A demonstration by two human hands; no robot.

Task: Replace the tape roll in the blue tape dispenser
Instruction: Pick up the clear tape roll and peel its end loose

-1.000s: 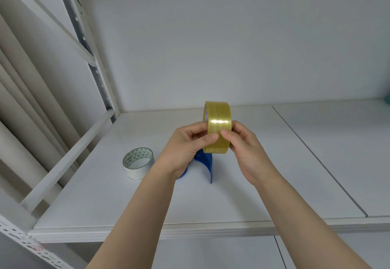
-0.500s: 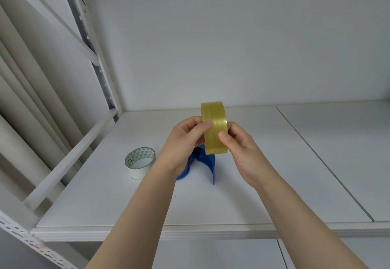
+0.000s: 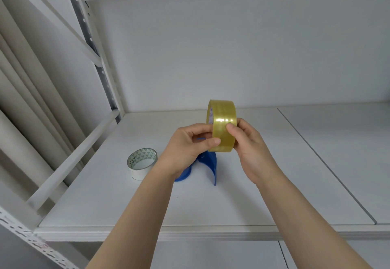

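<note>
yellow tape roll (image 3: 222, 129): was held upright above the shelf (image 3: 274, 184), its glossy outer band turned toward the camera, a strip of printed inner core showing at the left rim.
left hand (image 3: 187, 148): gripped the roll from the left, thumb laid across the lower part of the band, fingers curled at the left rim.
right hand (image 3: 251, 148): gripped the roll from the right, thumb pressed on the band near its middle, the other fingers hidden behind the roll.
blue tape dispenser (image 3: 209, 165): stood on the shelf just below the roll, partly covered by the left hand; a curved blue wall showed at its right and a rounded blue part at its left; whether it touched the roll could not be told.
white tape roll (image 3: 141, 163): lay flat on the shelf just left of the dispenser, open core facing up, small green triangles printed on the inside.
shelf: was a white board with a seam running front to back at the right.
upright (image 3: 92, 44): perforated and white, rose at the rear left corner; a white rail (image 3: 73, 159) slanted from it down toward the front left.
</note>
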